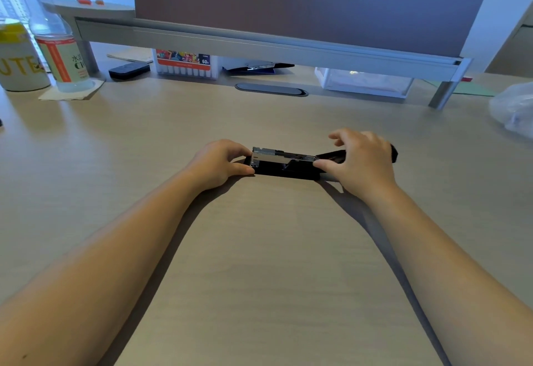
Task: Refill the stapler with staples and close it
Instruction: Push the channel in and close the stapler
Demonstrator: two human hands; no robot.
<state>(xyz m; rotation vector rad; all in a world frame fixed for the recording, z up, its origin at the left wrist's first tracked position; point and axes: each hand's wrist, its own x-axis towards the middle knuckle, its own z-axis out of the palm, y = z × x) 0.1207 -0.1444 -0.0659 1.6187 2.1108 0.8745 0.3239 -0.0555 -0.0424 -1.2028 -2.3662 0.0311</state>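
Nearest the camera, two bare forearms reach out over the pale wood-grain bench [259,250] and meet at its middle, where the stapler [284,163] lies lengthwise from 9 to 3 o'clock. Its black base sits flat on the bench, the metal magazine [284,156] is exposed on top, and the black lid [334,155] is swung back toward 3 o'clock.

The left hand [216,163] has its fingers [242,170] curled closed around the 9 o'clock end, thumb low against the base and the others on the metal nose. The right hand [363,160] sits over the hinge end, thumb touching the magazine's rear and the other fingers loosely spread above the lid, not clearly clamped on anything. Whether staples are in the channel cannot be told.

The stapler looks rigid and compact, probably moderately heavy for its size. The glossy plastic may slide on the smooth bench, so pinning the base at the nose seems sound. The magazine edges are thin steel and the pusher is likely sprung; the lid is the safer place to press.

Farther off, at 11 o'clock, stand a marker box [184,65] and a water bottle [57,42].
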